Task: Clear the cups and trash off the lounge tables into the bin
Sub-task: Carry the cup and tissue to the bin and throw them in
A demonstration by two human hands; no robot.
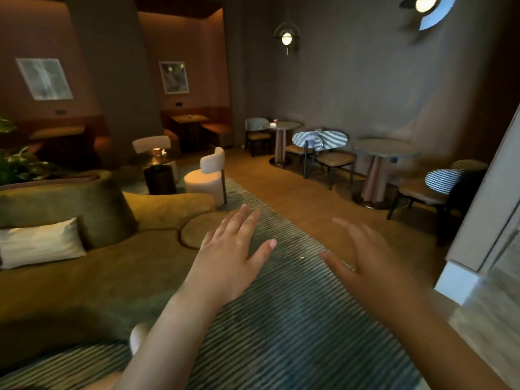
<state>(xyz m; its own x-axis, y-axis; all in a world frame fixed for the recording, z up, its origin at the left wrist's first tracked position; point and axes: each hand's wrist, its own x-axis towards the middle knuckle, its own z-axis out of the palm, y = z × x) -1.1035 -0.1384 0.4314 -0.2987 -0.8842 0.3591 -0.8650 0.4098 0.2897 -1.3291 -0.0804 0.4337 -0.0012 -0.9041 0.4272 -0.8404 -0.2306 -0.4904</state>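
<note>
— Dim lounge from where I'm standing: striped rug [281, 319] down the middle, olive sofa [98, 271] on one side with a white pillow [39, 243] on it, and round tables along the grey wall.

— ok and the hands? holding anything?

— Nope. Left hand [228, 257] and right hand [363, 266] are both out in front over the rug, palms down, fingers straight and spread, nothing in either. They're apart, not touching each other.

— so where's the stuff to clear?

— Well away from both hands. The far cup [275, 121] stands on the far table [281, 125] by the wall, with something small and white [272, 125] just beside it, can't tell what. The near cup [157, 151] is on the low table [159, 164], next to a cream chair [209, 175]. The booth table [189, 119] at the back has some small thing on it too, too tiny to make out. Oh, and there's a pale scrap [302, 258] lying on the rug between the two hands.
</note>
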